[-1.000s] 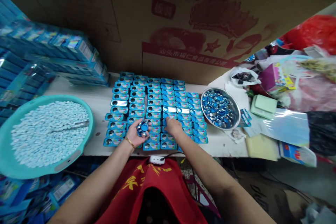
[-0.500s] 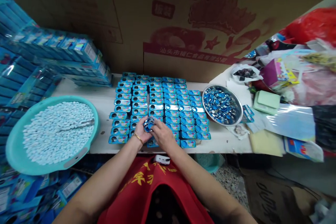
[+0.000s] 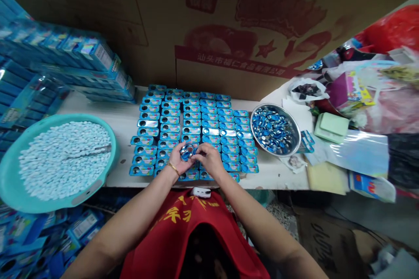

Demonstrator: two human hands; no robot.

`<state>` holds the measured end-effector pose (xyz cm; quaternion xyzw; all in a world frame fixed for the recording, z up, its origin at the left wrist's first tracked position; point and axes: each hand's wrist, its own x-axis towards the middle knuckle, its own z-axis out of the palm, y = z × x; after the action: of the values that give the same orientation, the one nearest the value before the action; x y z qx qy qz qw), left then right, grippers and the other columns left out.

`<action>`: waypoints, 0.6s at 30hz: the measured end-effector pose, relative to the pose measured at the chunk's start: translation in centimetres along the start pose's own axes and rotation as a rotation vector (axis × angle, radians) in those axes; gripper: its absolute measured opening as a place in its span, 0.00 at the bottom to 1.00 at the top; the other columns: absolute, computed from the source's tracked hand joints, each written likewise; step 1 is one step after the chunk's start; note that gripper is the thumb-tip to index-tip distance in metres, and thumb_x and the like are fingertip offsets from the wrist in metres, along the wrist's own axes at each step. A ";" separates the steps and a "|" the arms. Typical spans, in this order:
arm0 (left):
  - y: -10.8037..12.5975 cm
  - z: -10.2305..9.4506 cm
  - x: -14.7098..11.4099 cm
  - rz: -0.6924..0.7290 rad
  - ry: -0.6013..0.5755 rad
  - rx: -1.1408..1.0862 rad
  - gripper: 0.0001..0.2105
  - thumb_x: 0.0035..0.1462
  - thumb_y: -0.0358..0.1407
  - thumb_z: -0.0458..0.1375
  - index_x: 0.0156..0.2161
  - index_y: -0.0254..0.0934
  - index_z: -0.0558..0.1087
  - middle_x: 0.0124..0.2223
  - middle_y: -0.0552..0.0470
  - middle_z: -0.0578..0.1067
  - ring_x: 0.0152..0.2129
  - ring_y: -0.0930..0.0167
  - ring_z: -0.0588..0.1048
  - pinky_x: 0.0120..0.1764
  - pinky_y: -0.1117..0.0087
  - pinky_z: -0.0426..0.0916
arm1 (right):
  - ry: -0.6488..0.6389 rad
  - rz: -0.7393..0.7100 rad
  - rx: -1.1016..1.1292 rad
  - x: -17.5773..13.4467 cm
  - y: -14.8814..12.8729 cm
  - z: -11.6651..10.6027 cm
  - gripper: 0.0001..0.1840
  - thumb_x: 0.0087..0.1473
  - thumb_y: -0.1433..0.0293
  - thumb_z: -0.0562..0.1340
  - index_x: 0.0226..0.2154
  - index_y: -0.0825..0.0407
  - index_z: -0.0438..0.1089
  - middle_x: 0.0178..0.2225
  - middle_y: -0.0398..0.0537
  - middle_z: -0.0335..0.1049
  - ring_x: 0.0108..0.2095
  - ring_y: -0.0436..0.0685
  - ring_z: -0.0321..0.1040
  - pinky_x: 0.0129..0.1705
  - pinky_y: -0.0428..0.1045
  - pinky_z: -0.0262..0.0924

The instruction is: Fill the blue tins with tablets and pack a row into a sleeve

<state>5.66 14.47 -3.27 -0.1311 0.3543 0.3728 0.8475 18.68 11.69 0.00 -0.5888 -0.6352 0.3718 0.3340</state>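
Several small round blue-and-silver lids [image 3: 186,151] lie cupped in my left hand [image 3: 179,160], palm up. My right hand [image 3: 210,159] meets it from the right, its thumb and fingers pinched on one of these lids at the edge of the palm. Below both hands, rows of small blue rectangular boxes [image 3: 148,132] cover the table. Boxes in the left columns show dark round holes; many in the right columns have blue lids in that spot. A metal bowl [image 3: 298,139] of loose lids stands right of the rows.
At the left is a green basin [image 3: 113,157] of pale tablets with a metal tool lying in it. Stacked blue packs [image 3: 104,59] rise behind it. A large cardboard carton [image 3: 157,67] walls off the back. Bags, papers and a light green box [image 3: 332,126] crowd the right.
My right hand has drawn slightly right, away from the left palm, with a lid now between its fingers. The left hand stays cupped around lids. The whole view has shifted a little.
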 end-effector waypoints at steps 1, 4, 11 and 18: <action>-0.1 0.0 0.1 -0.003 0.010 -0.002 0.07 0.49 0.33 0.53 0.31 0.30 0.69 0.29 0.45 0.74 0.23 0.69 0.73 0.21 0.71 0.66 | 0.008 0.014 -0.020 0.1 0.1 0.0 0.06 0.46 0.69 0.60 0.21 0.52 0.65 0.28 0.45 0.66 0.35 0.52 0.65 0.36 0.45 0.58; 0.0 -0.2 0.2 -0.001 0.017 0.022 0.07 0.49 0.33 0.53 0.32 0.30 0.70 0.30 0.44 0.74 0.25 0.69 0.73 0.24 0.69 0.68 | 0.004 0.058 -0.112 0.1 0.1 0.0 0.05 0.47 0.69 0.59 0.24 0.52 0.66 0.28 0.44 0.67 0.30 0.50 0.65 0.34 0.44 0.57; 0.6 -0.2 -0.3 0.016 0.009 0.044 0.06 0.49 0.30 0.53 0.31 0.29 0.70 0.28 0.47 0.74 0.25 0.70 0.73 0.26 0.71 0.69 | -0.098 0.082 -0.371 0.2 -0.5 0.5 0.12 0.48 0.69 0.59 0.39 0.48 0.66 0.36 0.45 0.67 0.35 0.52 0.64 0.37 0.46 0.56; 1.2 -0.3 -1.2 0.016 0.069 0.080 0.05 0.49 0.30 0.53 0.30 0.31 0.70 0.28 0.47 0.75 0.28 0.67 0.74 0.34 0.60 0.70 | 0.030 0.218 0.101 0.7 0.6 0.4 0.08 0.48 0.69 0.57 0.30 0.51 0.71 0.32 0.44 0.67 0.27 0.49 0.65 0.30 0.45 0.62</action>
<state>4.05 14.51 -2.54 -0.1070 0.3991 0.3602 0.8364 18.56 12.42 -0.71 -0.6424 -0.5429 0.4285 0.3301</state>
